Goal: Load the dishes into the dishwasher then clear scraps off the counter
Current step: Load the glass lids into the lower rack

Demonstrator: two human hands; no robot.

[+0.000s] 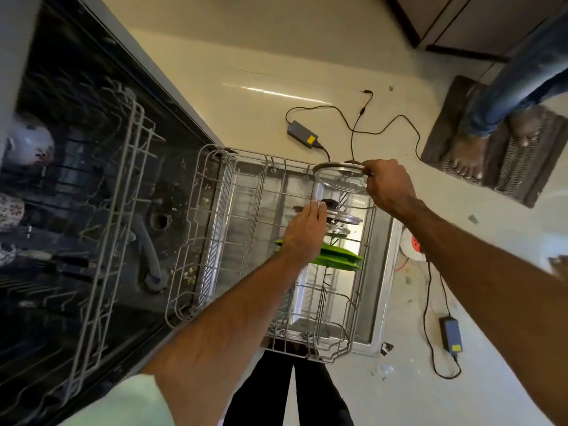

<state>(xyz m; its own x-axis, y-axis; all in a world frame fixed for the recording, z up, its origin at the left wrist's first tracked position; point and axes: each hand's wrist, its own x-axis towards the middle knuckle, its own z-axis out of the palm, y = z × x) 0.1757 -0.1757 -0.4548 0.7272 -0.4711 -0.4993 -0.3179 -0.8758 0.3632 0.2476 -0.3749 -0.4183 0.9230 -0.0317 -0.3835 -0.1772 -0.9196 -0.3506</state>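
Observation:
The dishwasher's lower rack (212, 229) is pulled out over the open door (384, 272). My right hand (388, 187) grips the rim of a large glass lid (338, 175) held above the rack's far right end. My left hand (302, 233) holds a smaller glass lid (341, 218) with a black knob, standing on edge among the rack's tines. Two green plates (338, 256) stand upright just behind that hand. White patterned dishes (27, 146) sit in the upper rack (123, 186) at the far left.
Two power adapters (302, 135) (451, 333) with trailing cables lie on the pale floor. Another person's bare feet (479, 149) stand on a dark mat (498, 142) at the upper right. My own legs (285, 392) are below the rack.

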